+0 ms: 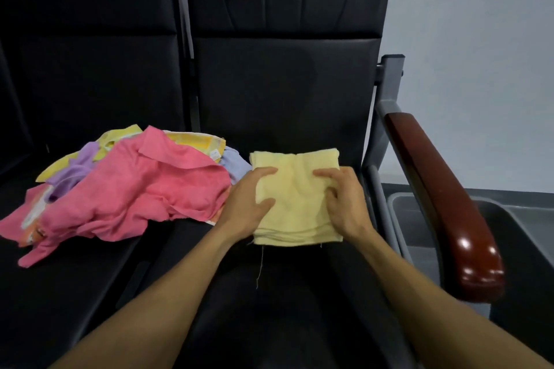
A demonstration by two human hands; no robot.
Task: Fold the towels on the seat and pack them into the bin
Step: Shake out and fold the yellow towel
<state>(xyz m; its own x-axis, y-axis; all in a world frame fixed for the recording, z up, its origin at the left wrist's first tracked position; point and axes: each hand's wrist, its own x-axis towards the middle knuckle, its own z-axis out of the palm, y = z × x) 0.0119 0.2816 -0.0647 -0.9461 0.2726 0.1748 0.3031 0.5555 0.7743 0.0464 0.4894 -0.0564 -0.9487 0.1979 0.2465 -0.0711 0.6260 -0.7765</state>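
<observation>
Folded pale yellow towel point(296, 198) is lying on the black seat point(284, 93), toward its right edge, near the armrest point(443, 204). Left hand point(245, 207) is pressing flat on the towel's left side, grip released, fingers spread. Right hand point(344, 198) is resting on the right side, fingers bent into the cloth; whether it is pinching cannot be told. Unfolded heap point(129, 186), pink on top, is sitting at the seat's left edge. Grey bin point(419, 207) is standing beyond the armrest.
</observation>
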